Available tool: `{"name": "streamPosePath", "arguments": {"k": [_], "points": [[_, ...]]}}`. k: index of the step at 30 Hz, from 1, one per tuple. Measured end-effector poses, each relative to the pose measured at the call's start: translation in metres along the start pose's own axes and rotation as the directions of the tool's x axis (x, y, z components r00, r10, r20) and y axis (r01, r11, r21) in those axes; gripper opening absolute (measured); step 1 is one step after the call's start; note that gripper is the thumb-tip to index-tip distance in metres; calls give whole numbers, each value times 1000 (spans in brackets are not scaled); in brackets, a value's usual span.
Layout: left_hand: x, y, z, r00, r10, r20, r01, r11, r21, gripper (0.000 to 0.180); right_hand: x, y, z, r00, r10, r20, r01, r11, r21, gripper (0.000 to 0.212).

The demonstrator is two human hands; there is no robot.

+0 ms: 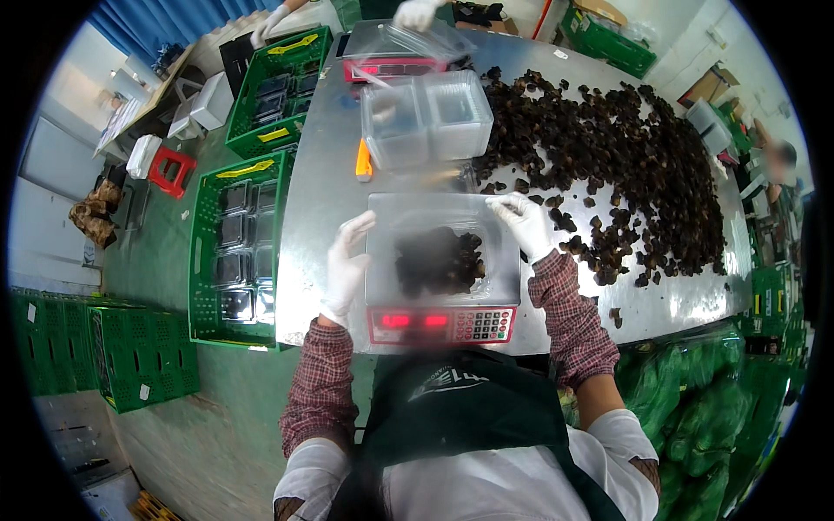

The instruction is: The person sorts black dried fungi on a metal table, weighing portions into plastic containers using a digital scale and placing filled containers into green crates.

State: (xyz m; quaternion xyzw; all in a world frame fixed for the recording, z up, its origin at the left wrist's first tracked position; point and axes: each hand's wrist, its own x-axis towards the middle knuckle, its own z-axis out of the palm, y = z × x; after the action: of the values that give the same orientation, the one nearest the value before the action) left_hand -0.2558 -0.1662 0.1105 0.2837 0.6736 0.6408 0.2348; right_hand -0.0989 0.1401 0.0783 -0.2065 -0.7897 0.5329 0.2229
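Observation:
A red-framed digital scale [379,293] stands at the table's near edge in front of me. On its plate sits a clear plastic tray [499,260] with a heap of dark, dried-looking mushroom or fungus pieces [441,263], partly blurred. My left hand [346,265], white-gloved, is at the plate's left edge with its fingers apart, holding nothing I can see. At the far right corner, my right hand [526,224], also gloved, has thumb and fingers closed on the clear tray's rim. Beyond the scale stand stacked clear plastic trays [426,122].
Loose dark pieces [625,165] cover the metal table's [326,187] right side. An orange-yellow cutter [363,161] lies beside the stacks. Green crates [201,286] with packed trays stand left. Across the table, a co-worker's gloved hand [419,14] is over a second red scale [352,69].

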Motion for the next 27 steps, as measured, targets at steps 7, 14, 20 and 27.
{"name": "streamPosePath", "arguments": {"k": [7,14,20,27], "points": [[-26,-10,-27,984,-123,-130,138,984,116,54,43,13,12,996,3,-84,-20,979,-202,25],[-39,-10,-29,989,-30,-148,72,954,292,43,10,-70,41,894,-330,301,436,793,-426,8],[-25,-6,7,990,112,-88,-64,902,426,35,-11,-59,55,911,-304,280,393,847,-357,11],[-37,-16,43,888,460,20,-328,603,727,21,-67,-45,-52,993,24,116,-47,977,208,3]]}}
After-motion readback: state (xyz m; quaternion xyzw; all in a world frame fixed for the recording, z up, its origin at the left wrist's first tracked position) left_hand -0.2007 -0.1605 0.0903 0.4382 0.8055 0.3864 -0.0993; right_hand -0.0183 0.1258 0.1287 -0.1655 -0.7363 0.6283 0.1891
